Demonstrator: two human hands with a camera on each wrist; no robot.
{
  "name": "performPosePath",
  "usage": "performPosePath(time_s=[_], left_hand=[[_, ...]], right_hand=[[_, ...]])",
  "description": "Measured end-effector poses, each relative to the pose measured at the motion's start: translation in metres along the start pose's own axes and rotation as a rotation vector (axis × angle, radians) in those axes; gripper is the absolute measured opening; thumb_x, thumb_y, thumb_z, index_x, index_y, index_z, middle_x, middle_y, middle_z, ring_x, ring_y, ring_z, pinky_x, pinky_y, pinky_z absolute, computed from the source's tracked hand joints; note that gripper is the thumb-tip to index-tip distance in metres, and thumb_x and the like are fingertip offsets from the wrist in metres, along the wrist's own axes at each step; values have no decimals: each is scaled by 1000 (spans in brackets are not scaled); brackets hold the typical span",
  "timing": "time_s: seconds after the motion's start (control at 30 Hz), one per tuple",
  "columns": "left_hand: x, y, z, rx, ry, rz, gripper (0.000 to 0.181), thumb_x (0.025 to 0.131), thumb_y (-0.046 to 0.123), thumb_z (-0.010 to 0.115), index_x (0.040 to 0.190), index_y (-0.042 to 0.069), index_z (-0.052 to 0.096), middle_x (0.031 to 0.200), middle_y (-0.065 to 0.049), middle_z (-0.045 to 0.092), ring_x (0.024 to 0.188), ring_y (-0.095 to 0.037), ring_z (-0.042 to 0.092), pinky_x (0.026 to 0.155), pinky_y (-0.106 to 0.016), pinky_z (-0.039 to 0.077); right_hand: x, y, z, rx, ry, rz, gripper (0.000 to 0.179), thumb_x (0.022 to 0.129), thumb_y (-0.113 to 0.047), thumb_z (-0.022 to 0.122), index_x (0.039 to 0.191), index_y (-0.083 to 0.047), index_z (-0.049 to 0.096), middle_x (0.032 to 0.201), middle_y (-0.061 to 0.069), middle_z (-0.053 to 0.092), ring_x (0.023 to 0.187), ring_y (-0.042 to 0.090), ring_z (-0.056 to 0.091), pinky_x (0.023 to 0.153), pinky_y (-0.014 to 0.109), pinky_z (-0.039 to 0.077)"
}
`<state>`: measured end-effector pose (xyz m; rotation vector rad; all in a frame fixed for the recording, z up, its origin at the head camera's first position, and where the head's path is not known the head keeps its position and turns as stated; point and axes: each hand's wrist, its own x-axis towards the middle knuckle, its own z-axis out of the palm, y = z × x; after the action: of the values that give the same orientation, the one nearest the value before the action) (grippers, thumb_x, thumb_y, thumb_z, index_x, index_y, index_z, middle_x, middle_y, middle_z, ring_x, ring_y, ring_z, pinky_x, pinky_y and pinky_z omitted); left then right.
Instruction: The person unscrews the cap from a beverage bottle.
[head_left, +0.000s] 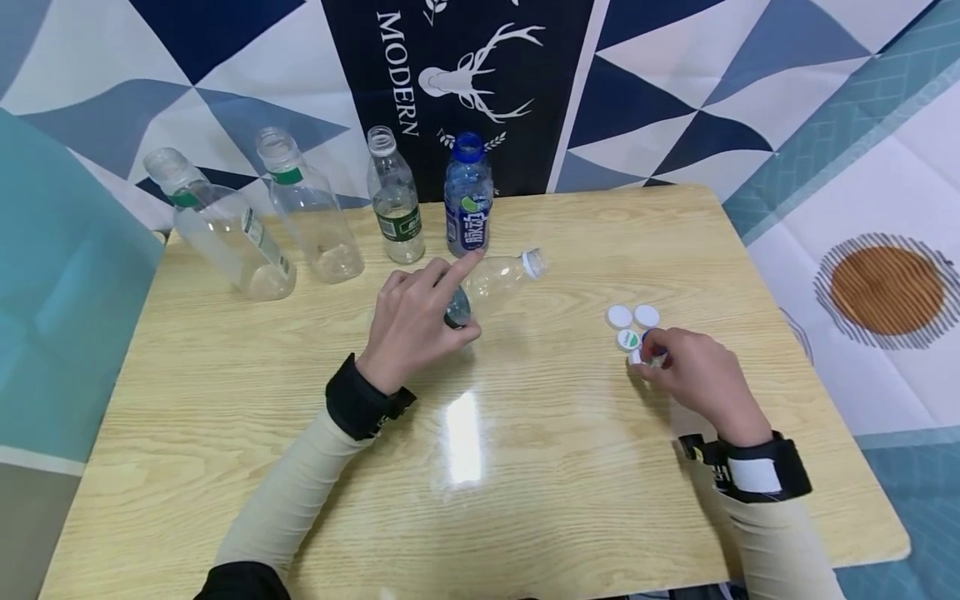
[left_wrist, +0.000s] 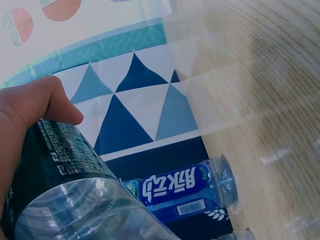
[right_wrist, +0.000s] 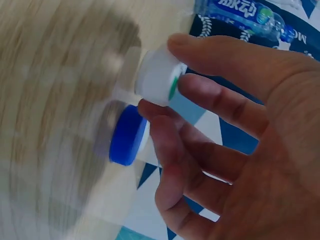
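Observation:
My left hand [head_left: 416,321] grips a clear plastic bottle [head_left: 497,280] by its dark label; the bottle is tipped over, its neck pointing right. In the left wrist view the thumb and part of that bottle's dark green label [left_wrist: 65,150] show up close. On the right side of the table, my right hand [head_left: 697,371] pinches a white cap [right_wrist: 157,77] with a green mark between its thumb and fingers. A blue cap [right_wrist: 127,135] sits right by the fingers. Beside them lie two plain white caps [head_left: 619,317] and a white cap with a green print [head_left: 628,340].
Along the back edge stand two large clear bottles [head_left: 318,225], a smaller bottle with a green label [head_left: 397,208] and a blue-labelled bottle [head_left: 468,200], all without caps. A patterned cloth [head_left: 645,92] hangs behind the wooden table [head_left: 540,500].

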<state>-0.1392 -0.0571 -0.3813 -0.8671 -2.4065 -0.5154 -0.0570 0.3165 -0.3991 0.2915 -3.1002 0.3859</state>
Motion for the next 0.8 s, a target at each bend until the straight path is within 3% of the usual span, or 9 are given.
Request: performPosePath(time_s=[0.17, 0.53, 0.8], left_hand=[[2, 0, 0, -3, 20, 9, 80, 69, 40, 61, 145, 26, 41, 89, 2, 51, 59, -12, 43, 62, -38, 42], [2, 0, -1, -15, 3, -7, 80, 69, 41, 62, 145, 25, 41, 90, 2, 51, 60, -12, 43, 63, -39, 43], [0, -2, -1, -21, 9, -4, 80, 69, 40, 62, 145, 24, 41, 90, 1, 52, 60, -13, 44, 63, -39, 43]], right_hand=[[1, -2, 5, -56, -20, -23, 21, 71, -31, 79, 75, -20, 61, 73, -4, 61, 58, 12, 52, 45, 32, 40], [0, -10, 11, -44, -2, -11, 19, 72, -26, 76, 70, -19, 59, 70, -2, 53, 57, 15, 46, 42, 29, 36], [-5, -22, 1, -126, 84, -11, 39, 68, -43, 78, 67, -17, 48, 63, 1, 43, 48, 16, 38, 37, 30, 27]])
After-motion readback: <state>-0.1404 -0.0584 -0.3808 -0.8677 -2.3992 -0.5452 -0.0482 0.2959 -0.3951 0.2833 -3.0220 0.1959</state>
